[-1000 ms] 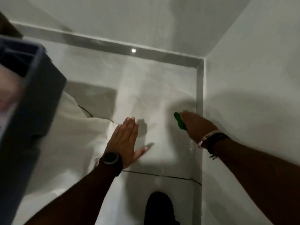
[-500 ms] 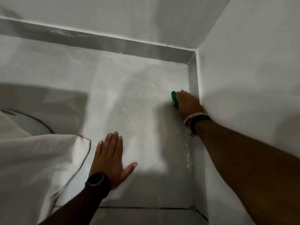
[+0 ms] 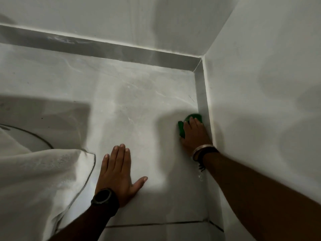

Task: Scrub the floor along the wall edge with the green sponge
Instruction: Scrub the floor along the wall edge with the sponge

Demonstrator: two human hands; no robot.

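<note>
My right hand (image 3: 193, 134) presses the green sponge (image 3: 182, 126) flat onto the pale floor tile (image 3: 139, 105), right against the grey skirting strip (image 3: 201, 94) at the foot of the right wall. Only the sponge's front and left edges show past my fingers. My left hand (image 3: 118, 173) lies flat on the floor with fingers spread, a dark watch on its wrist, holding nothing. A few white specks lie on the floor near my right wrist.
White cloth (image 3: 34, 180) with a dark hem covers the floor at the lower left. The two white walls meet in a corner (image 3: 202, 57) at the upper right. A dark grout line (image 3: 156, 223) crosses the floor near the bottom.
The dark object at the left has left the view. My right hand and the sponge have turned, and the sponge now shows past my fingertips by the skirting. My left hand stays flat on the floor.
</note>
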